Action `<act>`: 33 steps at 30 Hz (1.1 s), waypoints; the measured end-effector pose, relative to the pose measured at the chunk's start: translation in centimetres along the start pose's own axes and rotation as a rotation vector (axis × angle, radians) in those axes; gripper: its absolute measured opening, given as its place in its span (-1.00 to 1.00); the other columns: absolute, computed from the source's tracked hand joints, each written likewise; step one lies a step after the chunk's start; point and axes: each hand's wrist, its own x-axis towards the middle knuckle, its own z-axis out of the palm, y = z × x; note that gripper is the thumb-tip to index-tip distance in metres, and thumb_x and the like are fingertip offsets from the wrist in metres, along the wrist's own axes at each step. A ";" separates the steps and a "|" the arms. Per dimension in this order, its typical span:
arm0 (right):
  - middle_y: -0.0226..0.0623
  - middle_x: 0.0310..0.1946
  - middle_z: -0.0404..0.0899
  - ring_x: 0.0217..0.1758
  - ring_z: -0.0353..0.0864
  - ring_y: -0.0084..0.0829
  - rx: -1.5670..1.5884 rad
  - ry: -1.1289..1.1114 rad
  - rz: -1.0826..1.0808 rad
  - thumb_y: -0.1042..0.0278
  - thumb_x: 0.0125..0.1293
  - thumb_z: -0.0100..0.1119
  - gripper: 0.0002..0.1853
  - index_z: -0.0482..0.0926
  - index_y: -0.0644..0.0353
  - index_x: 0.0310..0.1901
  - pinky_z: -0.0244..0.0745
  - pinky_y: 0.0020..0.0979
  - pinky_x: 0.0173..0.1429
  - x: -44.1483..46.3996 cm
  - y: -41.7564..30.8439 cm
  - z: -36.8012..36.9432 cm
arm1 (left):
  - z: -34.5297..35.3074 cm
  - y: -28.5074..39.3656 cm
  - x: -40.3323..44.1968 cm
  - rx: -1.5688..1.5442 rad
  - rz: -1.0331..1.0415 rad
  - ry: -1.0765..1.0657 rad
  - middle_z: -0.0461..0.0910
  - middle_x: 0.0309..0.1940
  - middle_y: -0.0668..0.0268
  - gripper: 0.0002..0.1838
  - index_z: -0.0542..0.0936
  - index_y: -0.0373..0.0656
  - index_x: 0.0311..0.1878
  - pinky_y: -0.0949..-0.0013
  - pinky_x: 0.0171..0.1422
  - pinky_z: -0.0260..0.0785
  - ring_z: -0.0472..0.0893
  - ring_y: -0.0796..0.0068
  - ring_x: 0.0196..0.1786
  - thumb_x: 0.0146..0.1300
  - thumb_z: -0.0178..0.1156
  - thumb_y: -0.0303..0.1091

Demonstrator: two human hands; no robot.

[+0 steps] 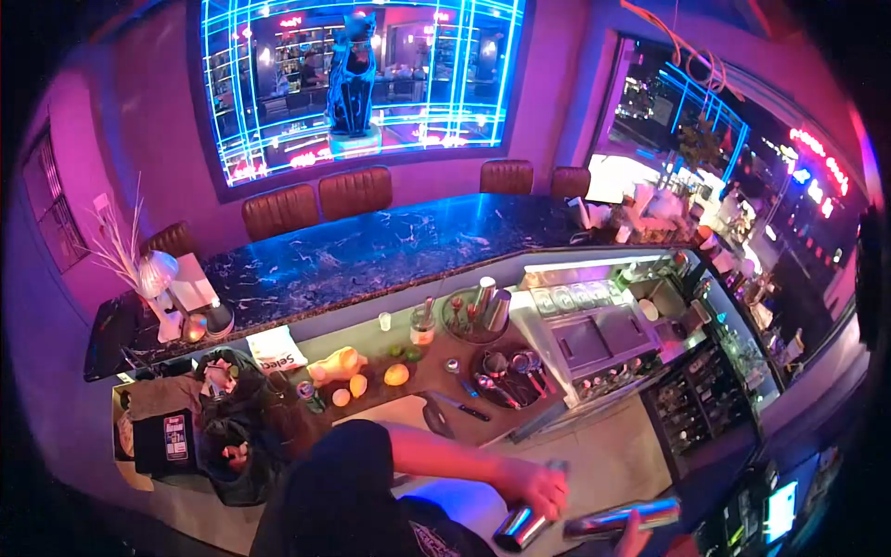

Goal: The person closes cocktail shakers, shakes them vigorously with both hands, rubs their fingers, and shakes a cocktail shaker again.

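Note:
My left hand [538, 487] reaches across from a dark sleeve, its fingers wrapped round a shiny metal shaker tin [522, 529]. A second metal shaker tin [622, 519] lies nearly level just to the right. Below it, my right hand [635, 537] is closed on this tin, with only part of the fingers in view at the bottom. The two tins are close but apart. Behind my left arm are a cutting board [399, 411] and a knife [461, 406] on the brown counter.
Lemons [396, 374], limes [412, 354], a yellow bag [336, 366] and a can [311, 397] stand on the counter. A round tray [509, 375] holds bar tools; another tray [473, 316] bears tall tins. Beyond runs a dark marble bar [371, 251]. At left lies a black bag [243, 455].

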 end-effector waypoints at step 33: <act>-0.18 -0.24 0.65 -0.26 0.62 -0.31 -0.154 0.128 -0.280 0.18 0.36 0.41 -0.65 0.59 0.29 -0.04 0.61 -0.23 -0.15 -9.0 4.0 5.1 | -3.4 7.5 -8.4 -0.335 -0.132 -0.190 0.62 -0.21 0.35 -0.91 0.64 0.00 -0.12 0.01 0.08 0.51 0.63 0.26 -0.14 0.40 0.33 -0.27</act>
